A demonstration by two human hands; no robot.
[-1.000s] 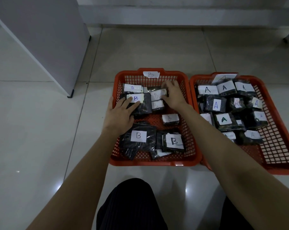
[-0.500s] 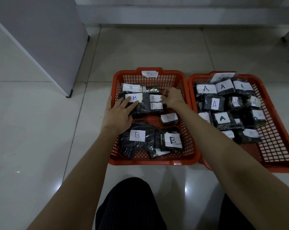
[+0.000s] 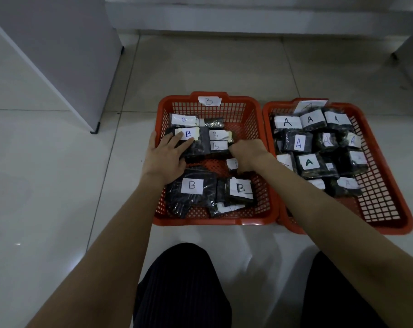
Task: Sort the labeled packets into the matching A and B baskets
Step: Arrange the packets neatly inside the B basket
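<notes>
While both hands work in the B basket (image 3: pixel 213 220):
left hand (image 3: pixel 164 156): flat, fingers straight, still pressing a B packet (image 3: pixel 196 144)
right hand (image 3: pixel 247 155): came back toward 6 o'clock, fingers curled, its hold cannot be told
sorting: seems almost finished

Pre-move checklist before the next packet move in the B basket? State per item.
1. Left hand flat on a B packet, fingers straight: ok.
2. Right hand grip on a packet: cannot tell, fingers curled, contents hidden.
3. B basket tagged B: ok.
4. Visible labels in B basket all B: ok.
5. A basket readable labels all A: ok; some too faint.
6. Baskets side by side on floor: ok.
</notes>
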